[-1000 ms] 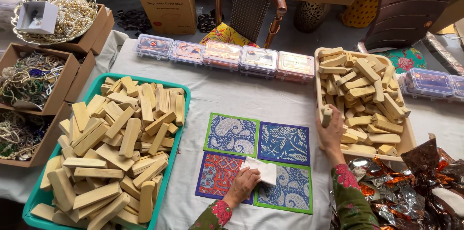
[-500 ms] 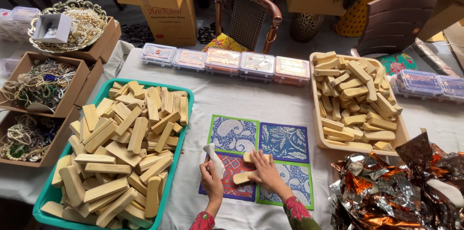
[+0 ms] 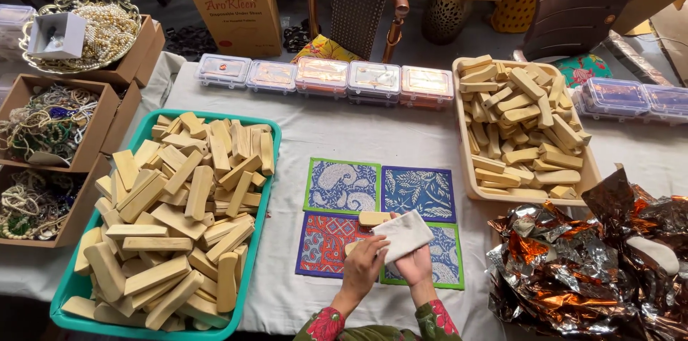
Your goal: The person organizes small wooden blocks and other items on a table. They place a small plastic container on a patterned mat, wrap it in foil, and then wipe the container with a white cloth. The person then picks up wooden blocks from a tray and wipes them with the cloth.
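Note:
My left hand (image 3: 360,267) and my right hand (image 3: 414,267) meet over four patterned mats (image 3: 342,185) at the table's near edge. Between them is a pale wooden block (image 3: 373,218), one end sticking out above the fingers. A white cloth (image 3: 405,233) is wrapped over the block and lies on my right hand's fingers. My left hand grips the block's lower part. A green tray (image 3: 275,141) heaped with similar blocks sits to the left. A beige tray (image 3: 459,133) with more blocks sits to the right.
A row of clear plastic boxes (image 3: 322,76) lines the table's far side, with more boxes (image 3: 631,97) at the far right. Crumpled foil (image 3: 573,269) lies at the near right. Cardboard boxes of beads (image 3: 50,126) stand on the left. A chair (image 3: 358,4) is behind the table.
My right hand came back from the beige tray with a block. Both hands then closed together over the mats, and the cloth now covers the block.

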